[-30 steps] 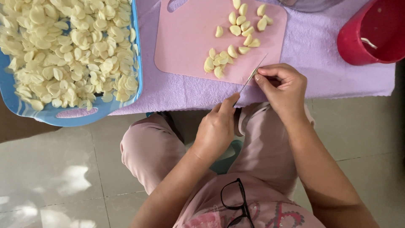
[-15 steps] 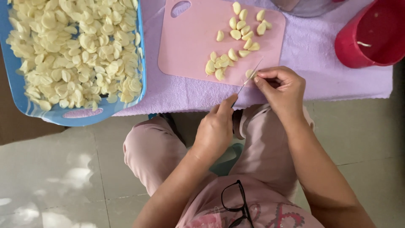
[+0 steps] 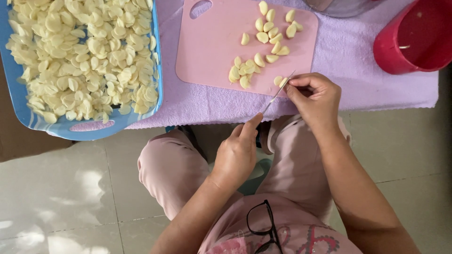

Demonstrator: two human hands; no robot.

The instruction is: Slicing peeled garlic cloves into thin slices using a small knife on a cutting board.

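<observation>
We find the left hand [image 3: 238, 153] gripping a knife [image 3: 277, 94] and the right hand [image 3: 314, 96] pinching a clove [image 3: 283, 82] at the board [image 3: 212, 47] edge. Tray [image 3: 141, 115] heaped with slices [image 3: 80, 56]; some cloves [image 3: 266, 33] remain whole.

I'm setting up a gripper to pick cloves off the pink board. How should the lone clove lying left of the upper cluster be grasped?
Take the lone clove across its narrow width, from straight above. It lies flat on the pink cutting board with bare board on both sides, so fingers can probably close on its long edges without nudging the cluster to its right.
</observation>
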